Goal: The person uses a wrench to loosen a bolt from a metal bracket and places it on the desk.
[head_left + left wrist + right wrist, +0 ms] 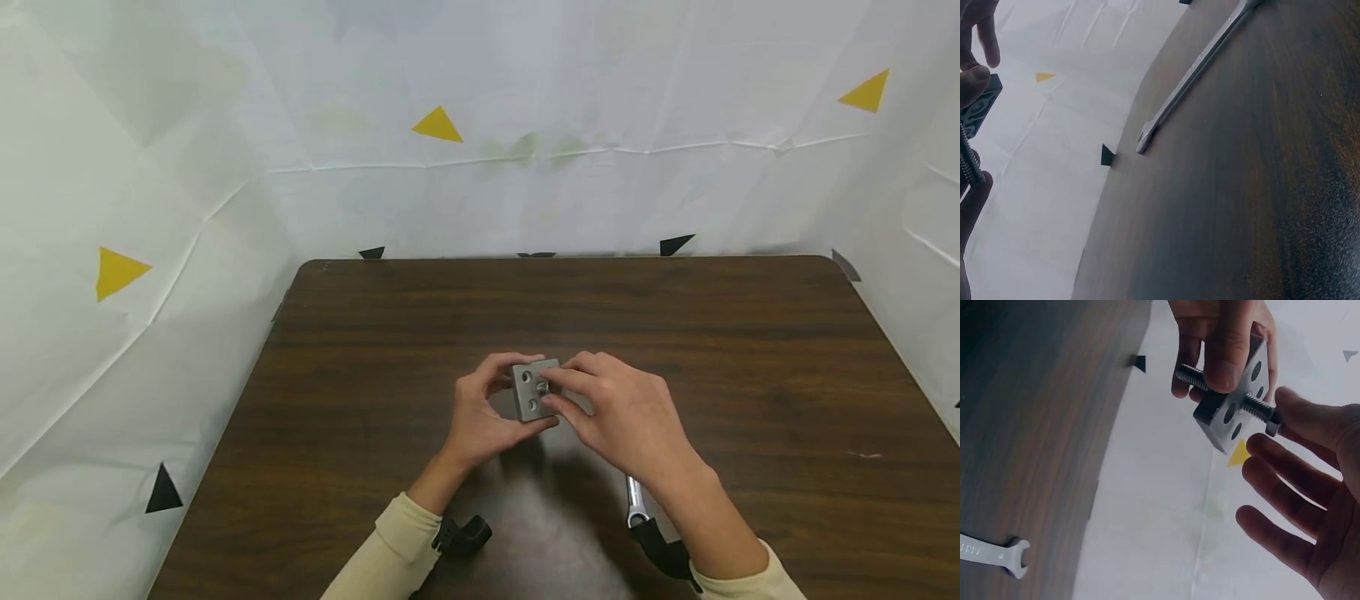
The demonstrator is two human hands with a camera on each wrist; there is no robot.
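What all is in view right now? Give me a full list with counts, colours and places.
Square grey metal block with round holes: one, grey, held above the table's middle.
Threaded steel bolt: one, silver, passing through a hole in the block.
Flat open-ended steel wrench: one, silver, lying on the table near the right forearm.
Dark brown wooden table: one, under everything.
White sheet backdrop: behind and beside the table, with yellow and black triangle marks.
Cream sleeves: two, on both forearms.
Left hand: grips the block.
Right hand: fingertips pinch the bolt's head end.
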